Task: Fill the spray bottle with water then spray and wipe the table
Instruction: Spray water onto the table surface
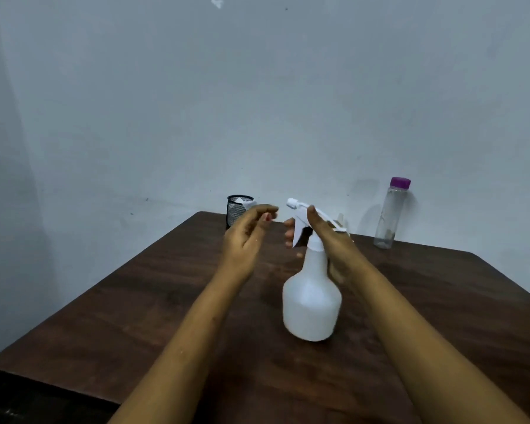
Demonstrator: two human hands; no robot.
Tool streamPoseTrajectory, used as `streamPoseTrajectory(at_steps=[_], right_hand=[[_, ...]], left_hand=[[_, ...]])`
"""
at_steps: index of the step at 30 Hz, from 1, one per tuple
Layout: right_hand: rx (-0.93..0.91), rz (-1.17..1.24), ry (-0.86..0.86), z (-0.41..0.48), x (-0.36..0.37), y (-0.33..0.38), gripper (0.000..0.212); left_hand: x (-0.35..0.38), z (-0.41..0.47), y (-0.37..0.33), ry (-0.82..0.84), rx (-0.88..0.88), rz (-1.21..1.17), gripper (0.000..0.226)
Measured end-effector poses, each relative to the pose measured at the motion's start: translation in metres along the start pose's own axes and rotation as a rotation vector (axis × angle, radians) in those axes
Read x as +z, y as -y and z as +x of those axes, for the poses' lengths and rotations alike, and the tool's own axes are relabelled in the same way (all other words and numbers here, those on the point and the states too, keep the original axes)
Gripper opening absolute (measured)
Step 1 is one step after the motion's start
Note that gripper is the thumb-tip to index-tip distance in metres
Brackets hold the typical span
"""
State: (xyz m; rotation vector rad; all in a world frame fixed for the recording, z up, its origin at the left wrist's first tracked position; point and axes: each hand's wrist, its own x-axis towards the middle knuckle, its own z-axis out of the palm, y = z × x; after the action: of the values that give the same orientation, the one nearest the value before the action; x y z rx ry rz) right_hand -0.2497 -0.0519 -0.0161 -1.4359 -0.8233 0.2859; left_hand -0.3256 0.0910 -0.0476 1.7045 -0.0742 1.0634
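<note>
A white translucent spray bottle stands upright in the middle of the dark wooden table. My right hand grips its neck and trigger head, with fingers curled round the trigger and the nozzle pointing left. My left hand hovers just left of the nozzle, fingers loosely bent, holding nothing. A clear water bottle with a purple cap stands at the table's far right edge by the wall. White tissue pokes out of a black mesh cup.
The black mesh cup stands at the table's far corner, behind my left hand. A pale wall rises right behind the table. A dark surface lies at the lower left, below the table's near edge.
</note>
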Motion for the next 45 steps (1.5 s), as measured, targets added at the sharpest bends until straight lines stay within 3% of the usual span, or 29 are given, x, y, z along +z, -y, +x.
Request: streamPoseTrajectory(at_steps=[4, 10, 16, 22, 26, 30, 35, 40, 45], right_hand=[[-0.057, 0.055, -0.007, -0.004, 0.003, -0.011, 0.051], [-0.035, 0.111, -0.028, -0.009, 0.001, -0.011, 0.052], [-0.055, 0.086, -0.023, -0.012, 0.008, -0.007, 0.048], [-0.065, 0.060, -0.029, -0.010, 0.008, -0.010, 0.052], [-0.045, 0.048, -0.036, -0.010, 0.007, -0.011, 0.055], [-0.028, 0.026, -0.017, -0.006, 0.008, -0.006, 0.046], [-0.002, -0.061, 0.048, 0.009, -0.003, 0.001, 0.023], [0.173, -0.175, 0.037, 0.015, -0.013, 0.008, 0.046], [0.249, -0.370, 0.102, 0.024, -0.004, 0.004, 0.050]], left_hand=[[0.021, 0.012, -0.022, 0.069, -0.083, -0.145, 0.016], [0.026, 0.017, -0.024, 0.122, -0.102, -0.193, 0.010], [0.031, 0.025, -0.037, 0.110, -0.110, 0.023, 0.040], [0.022, 0.044, -0.047, 0.174, -0.256, 0.339, 0.063], [0.017, 0.045, -0.044, 0.218, -0.319, 0.358, 0.088], [-0.005, 0.034, -0.016, 0.054, -0.411, 0.283, 0.069], [-0.043, 0.012, 0.036, -0.101, -0.495, 0.468, 0.062], [-0.053, -0.005, 0.067, -0.164, -0.546, 0.619, 0.056], [-0.048, -0.015, 0.080, -0.114, -0.420, 0.820, 0.040]])
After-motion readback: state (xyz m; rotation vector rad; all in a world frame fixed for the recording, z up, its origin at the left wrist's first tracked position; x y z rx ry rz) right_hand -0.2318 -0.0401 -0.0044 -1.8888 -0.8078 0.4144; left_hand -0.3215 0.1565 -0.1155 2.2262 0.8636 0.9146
